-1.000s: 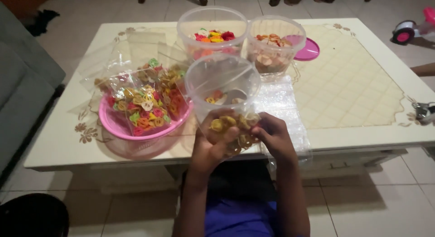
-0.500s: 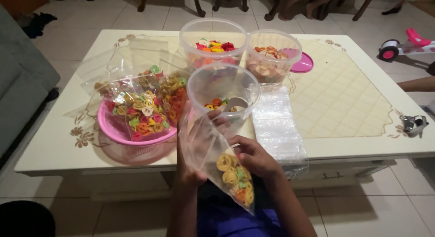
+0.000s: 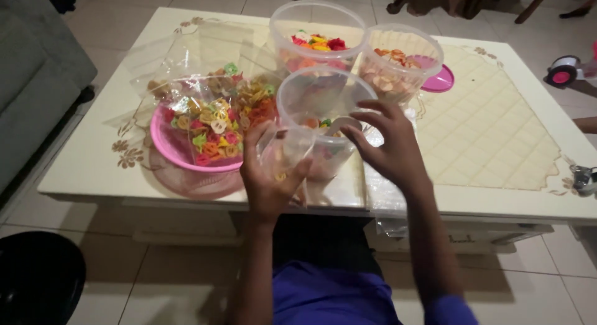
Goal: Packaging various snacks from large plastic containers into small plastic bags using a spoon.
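Here, a small clear plastic bag (image 3: 287, 156) with a few yellow cracker rings showing through it sits in the left hand (image 3: 268, 176), gripped from below with the thumb and fingers closed around its sides, at the near edge of the white table (image 3: 497, 194). The bag's mouth leans against the near wall of a clear round tub (image 3: 323, 123), which holds a scatter of orange, green and pale crackers at its bottom. The right hand (image 3: 387, 146) hangs just to the right of that tub with its fingers spread wide and curved, holding nothing; its fingertips (image 3: 367, 106) lie over the tub's rim, though whether they touch it cannot be told. Under the right wrist lies a flat stack of empty clear bags (image 3: 385, 194), reaching the near edge of the table. To the left stands a pink bowl (image 3: 168, 148) piled with filled bags of mixed coloured crackers (image 3: 217, 123), and loose clear plastic sheets spread beyond it to the far left. Farther back stand two more clear tubs side by side: the left one (image 3: 317, 33) with red, orange and yellow crackers, the right one (image 3: 401, 61) with pale tan and orange ones. A pink lid (image 3: 438, 81) lies flat just right of that tub. A grey sofa (image 3: 31, 82) borders the scene on the left.
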